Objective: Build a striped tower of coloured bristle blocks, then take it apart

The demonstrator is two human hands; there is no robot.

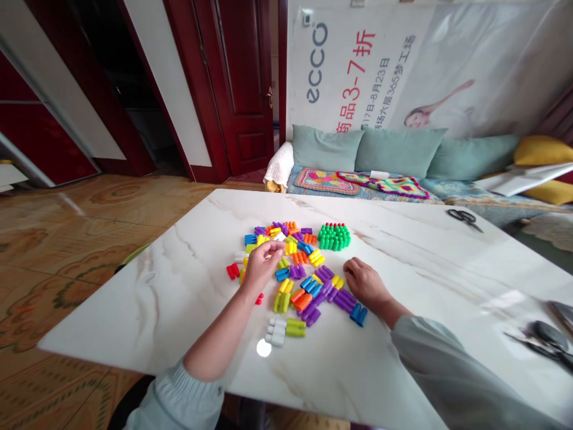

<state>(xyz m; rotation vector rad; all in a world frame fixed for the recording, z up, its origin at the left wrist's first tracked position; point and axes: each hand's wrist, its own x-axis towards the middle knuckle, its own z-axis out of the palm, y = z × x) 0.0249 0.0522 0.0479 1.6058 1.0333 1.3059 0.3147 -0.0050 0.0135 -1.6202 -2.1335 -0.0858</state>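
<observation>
Fingers of the left hand (260, 264) bend close together above the coloured blocks (299, 258); those of the right hand (366, 283) curl beside purple blocks (344, 300), green pieces (334, 240) ahead. Whether either hand holds something, I cannot tell.

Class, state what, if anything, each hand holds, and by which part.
No held thing shows clearly. The left hand pinches over the coloured blocks, the right hand curls beside them; whether either hides a small piece cannot be told.
</observation>
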